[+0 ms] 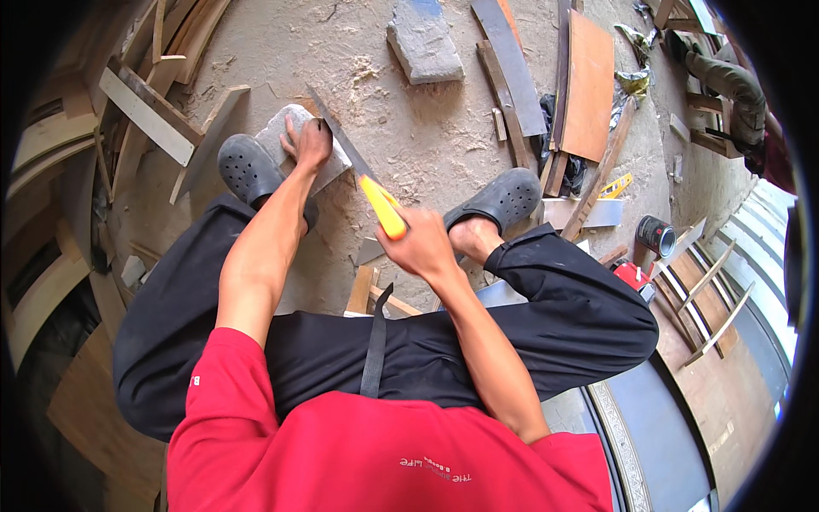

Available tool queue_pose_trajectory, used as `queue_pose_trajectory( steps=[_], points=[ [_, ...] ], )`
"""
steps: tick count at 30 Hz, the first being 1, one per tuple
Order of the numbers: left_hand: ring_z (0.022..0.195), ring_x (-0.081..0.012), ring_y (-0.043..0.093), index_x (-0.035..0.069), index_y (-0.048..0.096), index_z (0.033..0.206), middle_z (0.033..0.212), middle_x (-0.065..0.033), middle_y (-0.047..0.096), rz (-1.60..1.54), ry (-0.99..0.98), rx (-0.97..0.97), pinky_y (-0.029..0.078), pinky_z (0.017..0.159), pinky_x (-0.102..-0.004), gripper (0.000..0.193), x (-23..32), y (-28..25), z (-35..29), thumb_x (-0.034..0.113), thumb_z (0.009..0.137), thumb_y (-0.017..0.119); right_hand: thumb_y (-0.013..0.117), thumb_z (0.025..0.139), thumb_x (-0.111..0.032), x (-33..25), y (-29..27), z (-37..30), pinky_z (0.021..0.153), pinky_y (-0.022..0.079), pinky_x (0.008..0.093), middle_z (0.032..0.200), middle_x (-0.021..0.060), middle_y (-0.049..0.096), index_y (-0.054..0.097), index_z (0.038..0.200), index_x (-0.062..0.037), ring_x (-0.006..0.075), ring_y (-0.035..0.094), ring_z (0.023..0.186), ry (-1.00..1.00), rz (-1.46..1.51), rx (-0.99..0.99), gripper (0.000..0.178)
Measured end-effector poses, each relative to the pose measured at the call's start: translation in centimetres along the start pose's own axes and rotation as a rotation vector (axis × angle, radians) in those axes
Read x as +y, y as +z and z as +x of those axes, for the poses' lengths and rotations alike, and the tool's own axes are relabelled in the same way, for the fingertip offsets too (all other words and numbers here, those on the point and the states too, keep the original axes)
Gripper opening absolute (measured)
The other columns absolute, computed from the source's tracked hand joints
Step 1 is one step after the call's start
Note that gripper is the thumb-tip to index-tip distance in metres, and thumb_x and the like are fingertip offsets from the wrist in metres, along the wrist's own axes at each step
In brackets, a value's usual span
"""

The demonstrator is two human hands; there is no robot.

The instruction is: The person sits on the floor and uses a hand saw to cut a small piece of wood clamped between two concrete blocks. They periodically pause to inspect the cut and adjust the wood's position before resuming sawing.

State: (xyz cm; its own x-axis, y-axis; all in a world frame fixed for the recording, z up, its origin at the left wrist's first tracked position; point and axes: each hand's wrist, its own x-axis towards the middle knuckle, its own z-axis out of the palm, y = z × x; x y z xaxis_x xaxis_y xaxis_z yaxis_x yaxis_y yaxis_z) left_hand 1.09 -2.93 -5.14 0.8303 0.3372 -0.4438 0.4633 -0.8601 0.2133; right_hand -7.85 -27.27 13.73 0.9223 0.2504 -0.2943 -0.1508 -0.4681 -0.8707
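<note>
My right hand is closed round the yellow handle of a handsaw. The saw's long metal blade slants up and left, its far part passing beside my left hand. That left hand presses down on a rough grey concrete block, with its fingers bent. A small dark patch shows by its fingertips; what is pinched there, if anything, I cannot make out. The block lies on the dusty ground between my feet, right against my left clog. My right clog stands to the right of the saw handle.
Wooden boards and frames crowd the left side. Another concrete block lies ahead. Planks and a brown panel lie at the right, near a yellow-handled tool and a can. Another person's leg shows far right.
</note>
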Motion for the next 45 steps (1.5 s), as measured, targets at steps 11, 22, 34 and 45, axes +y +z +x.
queue_pose_trajectory(
  steps=[11, 22, 34, 45],
  points=[
    [0.146, -0.0404, -0.002, 0.006, 0.062, 0.118, 0.138, -0.0126, 0.05, 0.0, 0.007, -0.065, -0.002, 0.112, -0.0624, 0.048, 0.0, -0.3, 0.0, 0.04, 0.097, 0.034, 0.068, 0.075, -0.02, 0.6, -1.2, -1.8, 0.058, 0.049, 0.0408, 0.068, 0.0228, 0.061, 0.065, 0.078, 0.0012, 0.0373, 0.063, 0.062, -0.038, 0.008, -0.012, 0.021],
    [0.145, -0.0423, -0.006, 0.008, 0.058, 0.123, 0.142, -0.0139, 0.045, -0.036, 0.061, -0.089, -0.002, 0.111, -0.0639, 0.048, -0.4, -0.4, 0.6, 0.041, 0.096, 0.036, 0.069, 0.074, -0.016, -0.5, 1.0, 2.5, 0.062, 0.052, 0.0385, 0.068, 0.0208, 0.063, 0.069, 0.081, -0.0013, 0.0346, 0.066, 0.065, 0.048, -0.066, -0.011, 0.016],
    [0.145, -0.0405, -0.009, 0.004, 0.057, 0.125, 0.143, -0.0142, 0.044, -0.023, 0.012, -0.163, -0.004, 0.112, -0.0615, 0.052, -0.4, -0.8, 0.5, 0.043, 0.096, 0.038, 0.069, 0.075, -0.02, 0.4, -0.8, -0.3, 0.059, 0.049, 0.0402, 0.067, 0.0195, 0.062, 0.065, 0.075, -0.0019, 0.0326, 0.065, 0.061, -0.005, -0.106, -0.072, 0.019],
    [0.145, -0.0429, -0.009, 0.005, 0.05, 0.132, 0.148, -0.0149, 0.036, -0.045, 0.023, -0.165, -0.005, 0.112, -0.061, 0.05, 0.0, -1.0, -0.4, 0.034, 0.093, 0.042, 0.068, 0.076, -0.021, 0.5, -0.9, -0.7, 0.06, 0.049, 0.0449, 0.069, 0.0231, 0.062, 0.065, 0.078, -0.0001, 0.0408, 0.062, 0.065, 0.02, -0.079, -0.08, 0.021]
  ],
)
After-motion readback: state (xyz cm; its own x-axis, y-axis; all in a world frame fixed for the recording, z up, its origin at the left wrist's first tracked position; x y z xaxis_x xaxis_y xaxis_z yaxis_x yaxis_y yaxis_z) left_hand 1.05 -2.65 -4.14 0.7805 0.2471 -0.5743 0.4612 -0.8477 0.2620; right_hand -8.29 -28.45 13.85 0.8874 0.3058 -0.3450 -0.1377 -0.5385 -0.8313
